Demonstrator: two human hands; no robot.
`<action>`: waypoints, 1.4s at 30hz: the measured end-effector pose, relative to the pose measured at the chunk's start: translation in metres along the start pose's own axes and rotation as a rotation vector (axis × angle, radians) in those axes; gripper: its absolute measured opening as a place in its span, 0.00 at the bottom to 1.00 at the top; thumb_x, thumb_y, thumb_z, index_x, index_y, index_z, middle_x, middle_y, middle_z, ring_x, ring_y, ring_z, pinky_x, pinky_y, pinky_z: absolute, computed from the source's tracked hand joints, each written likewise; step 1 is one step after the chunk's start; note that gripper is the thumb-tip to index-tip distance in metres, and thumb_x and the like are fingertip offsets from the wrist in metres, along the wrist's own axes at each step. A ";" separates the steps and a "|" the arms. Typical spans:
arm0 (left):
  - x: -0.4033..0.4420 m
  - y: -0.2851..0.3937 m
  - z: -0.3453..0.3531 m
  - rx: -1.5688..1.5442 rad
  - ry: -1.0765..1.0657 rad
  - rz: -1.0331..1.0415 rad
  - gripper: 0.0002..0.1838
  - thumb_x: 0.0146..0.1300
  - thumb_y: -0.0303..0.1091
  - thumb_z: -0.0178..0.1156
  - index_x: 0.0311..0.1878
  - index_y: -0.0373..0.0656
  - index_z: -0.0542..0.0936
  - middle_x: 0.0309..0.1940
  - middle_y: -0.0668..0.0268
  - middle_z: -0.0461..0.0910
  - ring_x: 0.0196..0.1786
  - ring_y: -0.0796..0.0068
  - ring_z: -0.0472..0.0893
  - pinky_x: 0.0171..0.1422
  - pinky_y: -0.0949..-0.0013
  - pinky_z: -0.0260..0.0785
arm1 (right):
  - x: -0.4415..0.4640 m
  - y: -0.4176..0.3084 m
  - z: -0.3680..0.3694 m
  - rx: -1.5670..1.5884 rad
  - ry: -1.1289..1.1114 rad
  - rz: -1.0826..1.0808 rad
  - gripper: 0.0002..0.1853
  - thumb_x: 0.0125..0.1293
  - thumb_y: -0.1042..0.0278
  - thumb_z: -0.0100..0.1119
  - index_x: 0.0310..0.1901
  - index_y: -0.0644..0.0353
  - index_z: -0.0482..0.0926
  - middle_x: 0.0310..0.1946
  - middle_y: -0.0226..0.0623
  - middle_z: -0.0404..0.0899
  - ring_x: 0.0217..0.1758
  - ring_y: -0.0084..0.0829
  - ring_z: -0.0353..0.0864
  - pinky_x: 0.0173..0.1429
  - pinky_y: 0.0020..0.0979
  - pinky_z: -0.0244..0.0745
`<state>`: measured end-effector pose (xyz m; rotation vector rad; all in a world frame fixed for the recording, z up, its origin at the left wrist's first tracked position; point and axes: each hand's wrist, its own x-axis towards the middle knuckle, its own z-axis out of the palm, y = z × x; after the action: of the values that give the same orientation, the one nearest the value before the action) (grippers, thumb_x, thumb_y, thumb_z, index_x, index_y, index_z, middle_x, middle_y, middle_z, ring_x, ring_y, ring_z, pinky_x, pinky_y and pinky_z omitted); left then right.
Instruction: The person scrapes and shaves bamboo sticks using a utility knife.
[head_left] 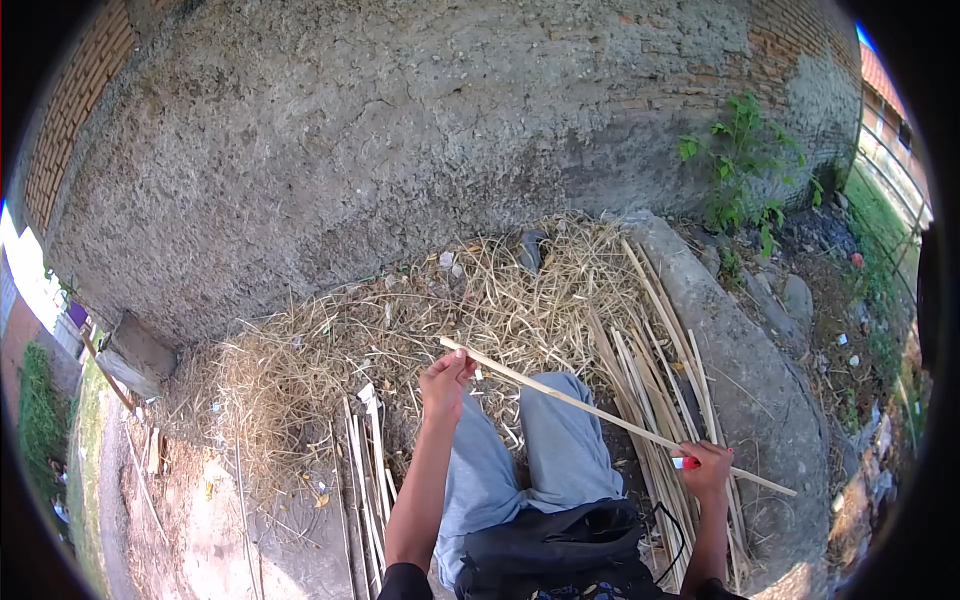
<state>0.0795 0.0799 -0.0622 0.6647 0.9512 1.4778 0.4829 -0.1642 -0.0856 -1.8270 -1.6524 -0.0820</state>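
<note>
A long pale bamboo strip (590, 408) runs slantwise across my lap, from upper left to lower right. Near its upper left end, my left hand (443, 386) pinches it between thumb and fingers. My right hand (707, 468) is closed around the strip toward its lower right end, together with a small red object (686, 463) that may be a knife handle; any blade is hidden. Several more strips (640, 370) lie in a bundle at my right, partly beneath the held strip. Other strips (365, 470) lie on the ground at my left.
Thin shavings (540, 300) are heaped before a rough wall (400, 150). A concrete edge (740, 370) runs along the right, with a green plant (740, 160) and stones beyond. A block (140, 350) stands at the left.
</note>
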 end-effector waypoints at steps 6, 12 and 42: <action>-0.005 0.001 -0.003 0.213 0.049 0.049 0.09 0.68 0.28 0.60 0.38 0.29 0.80 0.31 0.59 0.82 0.31 0.72 0.83 0.37 0.73 0.79 | 0.000 0.000 0.005 0.080 0.051 -0.047 0.08 0.42 0.74 0.69 0.28 0.50 0.86 0.17 0.34 0.77 0.20 0.39 0.77 0.24 0.38 0.63; -0.007 0.005 -0.011 0.392 0.066 0.115 0.10 0.71 0.29 0.52 0.42 0.29 0.77 0.36 0.56 0.81 0.38 0.66 0.85 0.36 0.70 0.80 | -0.003 0.004 0.007 0.048 -0.038 -0.034 0.08 0.41 0.70 0.71 0.28 0.50 0.86 0.20 0.35 0.80 0.23 0.38 0.79 0.27 0.38 0.67; -0.101 0.068 0.010 1.522 -0.436 0.646 0.17 0.58 0.44 0.66 0.46 0.45 0.83 0.30 0.61 0.83 0.32 0.60 0.83 0.38 0.59 0.72 | 0.184 -0.155 0.024 0.109 -0.315 -0.545 0.15 0.41 0.67 0.64 0.35 0.50 0.87 0.32 0.31 0.85 0.32 0.38 0.84 0.37 0.37 0.78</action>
<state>0.0672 -0.0157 0.0134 2.4408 1.4836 0.7583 0.3698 0.0032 0.0471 -1.3139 -2.2932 0.0639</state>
